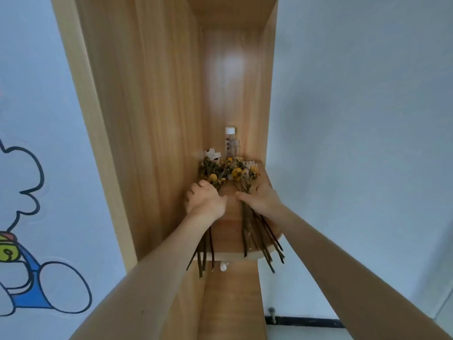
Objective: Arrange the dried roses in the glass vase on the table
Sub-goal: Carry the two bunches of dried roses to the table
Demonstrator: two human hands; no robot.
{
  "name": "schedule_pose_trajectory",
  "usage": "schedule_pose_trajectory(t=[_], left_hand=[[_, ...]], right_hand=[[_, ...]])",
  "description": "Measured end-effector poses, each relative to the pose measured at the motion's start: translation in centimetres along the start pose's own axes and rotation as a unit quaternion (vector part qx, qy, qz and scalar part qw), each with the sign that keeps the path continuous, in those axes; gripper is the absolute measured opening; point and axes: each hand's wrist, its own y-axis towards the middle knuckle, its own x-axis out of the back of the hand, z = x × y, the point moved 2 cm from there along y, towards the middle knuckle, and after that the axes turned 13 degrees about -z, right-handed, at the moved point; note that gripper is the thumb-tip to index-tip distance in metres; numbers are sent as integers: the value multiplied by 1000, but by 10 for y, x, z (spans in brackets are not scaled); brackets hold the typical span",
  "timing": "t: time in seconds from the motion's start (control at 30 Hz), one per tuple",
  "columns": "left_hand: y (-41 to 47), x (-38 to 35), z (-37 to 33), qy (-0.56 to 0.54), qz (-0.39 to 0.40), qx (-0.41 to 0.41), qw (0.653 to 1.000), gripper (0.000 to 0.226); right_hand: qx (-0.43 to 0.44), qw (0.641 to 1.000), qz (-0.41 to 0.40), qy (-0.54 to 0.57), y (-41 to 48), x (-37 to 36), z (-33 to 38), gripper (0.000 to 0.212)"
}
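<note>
On a light wooden shelf [230, 231], the left hand [204, 201] and right hand [263, 201] are each closing a grip around dried yellow roses [228, 171], stems trailing below; gathering step, with lifting both bunches together apparently coming next.

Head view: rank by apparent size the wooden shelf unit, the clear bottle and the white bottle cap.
1. wooden shelf unit, by far the largest
2. clear bottle
3. white bottle cap, smallest
</note>
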Motion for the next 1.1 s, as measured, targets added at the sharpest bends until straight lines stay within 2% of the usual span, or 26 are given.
schedule_pose_trajectory(t=[0.1, 0.2, 0.37, 0.53, 0.7, 0.93, 1.1], left_hand=[[9, -7, 6, 40, 30, 24, 998, 66], [17, -15, 10, 51, 49, 32, 997, 63], [26, -18, 4, 54, 56, 26, 997, 58], [32, -24, 2, 95, 74, -4, 993, 30], [33, -32, -1, 148, 63, -30, 987, 36], [37, -35, 0, 163, 73, -27, 984, 39], [40, -33, 2, 120, 67, -23, 990, 33]], right_hand=[[16, 998, -7, -58, 8, -9, -1, 42], [12, 996, 1, -93, 12, -16, -1, 53], [-2, 995, 14, -103, 22, -23, 2, 39], [9, 991, 8, -131, 24, -22, 5, 34], [19, 985, 1, -169, 22, -21, 7, 20], [0, 981, -10, -192, 27, -27, 8, 25], [1, 986, 7, -168, 35, -28, 7, 27]])
